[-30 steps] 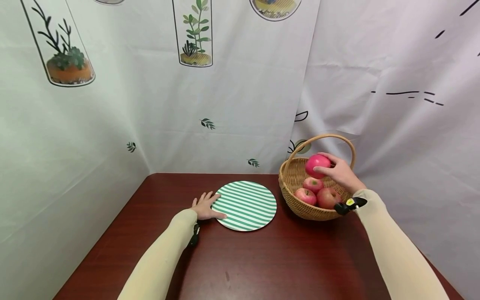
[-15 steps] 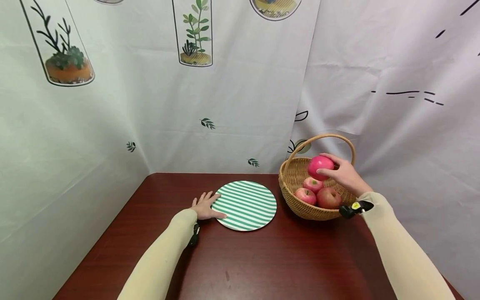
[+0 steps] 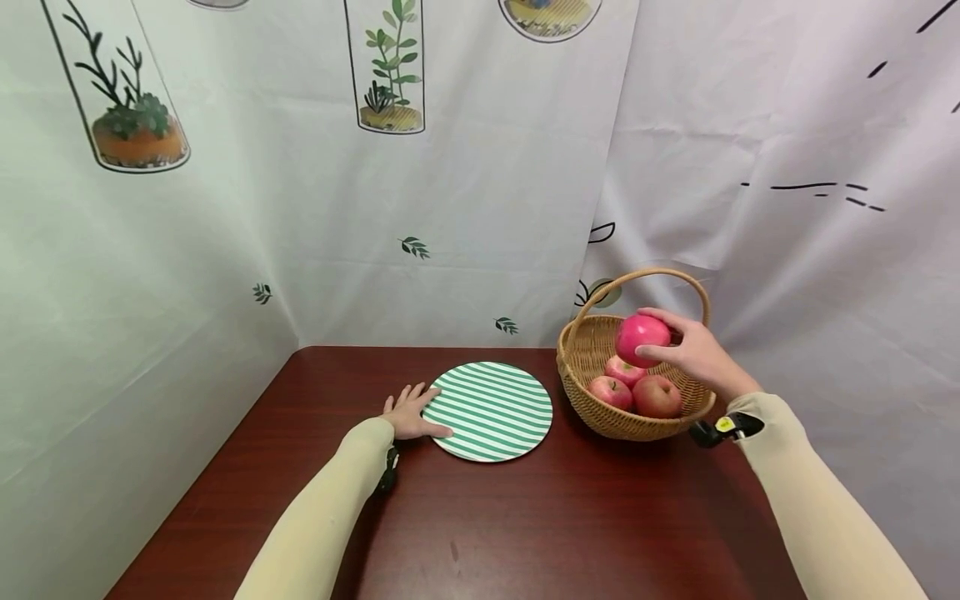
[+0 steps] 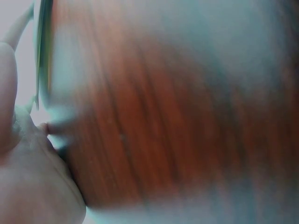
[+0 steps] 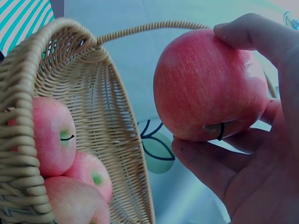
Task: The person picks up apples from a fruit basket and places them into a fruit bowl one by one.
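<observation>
Over the wicker basket (image 3: 618, 423): one red apple (image 3: 637, 333), held in the right hand (image 3: 703, 357). Grip: thumb on one side, fingers on the other, firmly around the fruit. It overlaps the basket mouth from the head view; the right wrist view shows it well apart from the three other apples (image 3: 657, 396) sitting in the basket. Exact height over the rim: can't tell.

Change over the last second: right hand and apple slid slightly right and toward the person, now covering more of the rearmost apple. Left hand (image 3: 408, 415) hasn't moved, fingers spread at the left edge of the round striped mat (image 3: 491, 412) on the surface (image 3: 487, 525); it holds nothing. Remaining apples unchanged. My read: a small in-air shift with the grip kept, no placement or release yet.

Orientation: apple is near round, no clear long axis. The stem (image 5: 221, 132) shows low on it in the right wrist view, on the side opposite the thumb. Not visible from the head camera, so probably faces away from it; exact heading can't be told.
</observation>
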### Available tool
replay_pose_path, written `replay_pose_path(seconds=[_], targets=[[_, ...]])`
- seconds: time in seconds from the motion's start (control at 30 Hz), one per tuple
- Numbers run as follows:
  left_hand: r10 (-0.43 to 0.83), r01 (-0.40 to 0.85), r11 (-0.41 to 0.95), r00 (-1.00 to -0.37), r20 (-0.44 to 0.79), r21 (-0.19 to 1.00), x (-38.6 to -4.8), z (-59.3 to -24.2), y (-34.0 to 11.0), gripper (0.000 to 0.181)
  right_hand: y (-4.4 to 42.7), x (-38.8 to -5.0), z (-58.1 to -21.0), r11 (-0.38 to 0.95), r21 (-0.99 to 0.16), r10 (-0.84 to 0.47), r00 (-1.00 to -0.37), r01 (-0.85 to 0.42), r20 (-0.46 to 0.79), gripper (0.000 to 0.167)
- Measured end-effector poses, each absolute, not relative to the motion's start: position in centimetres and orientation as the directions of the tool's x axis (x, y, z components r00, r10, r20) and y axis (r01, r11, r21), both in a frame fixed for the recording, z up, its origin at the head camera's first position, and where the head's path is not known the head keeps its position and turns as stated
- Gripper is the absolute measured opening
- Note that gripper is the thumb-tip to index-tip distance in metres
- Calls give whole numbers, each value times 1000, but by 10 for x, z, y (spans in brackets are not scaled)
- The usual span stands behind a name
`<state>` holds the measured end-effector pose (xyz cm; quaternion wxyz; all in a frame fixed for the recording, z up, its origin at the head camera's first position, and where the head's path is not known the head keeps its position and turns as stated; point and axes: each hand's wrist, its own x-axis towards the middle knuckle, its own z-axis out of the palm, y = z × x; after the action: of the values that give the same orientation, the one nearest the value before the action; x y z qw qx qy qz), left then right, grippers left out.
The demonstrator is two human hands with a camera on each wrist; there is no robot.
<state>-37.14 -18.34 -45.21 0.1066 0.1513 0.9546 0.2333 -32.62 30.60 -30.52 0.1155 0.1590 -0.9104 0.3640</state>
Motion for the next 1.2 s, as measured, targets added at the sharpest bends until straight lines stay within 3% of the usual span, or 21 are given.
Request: replay_pose_path(seconds=[1.2], targets=[[354,245,828,-926,-132,504,-374,-455,-185,106,269,-294,-284,676,-568,-338,-882,-470,328,69]])
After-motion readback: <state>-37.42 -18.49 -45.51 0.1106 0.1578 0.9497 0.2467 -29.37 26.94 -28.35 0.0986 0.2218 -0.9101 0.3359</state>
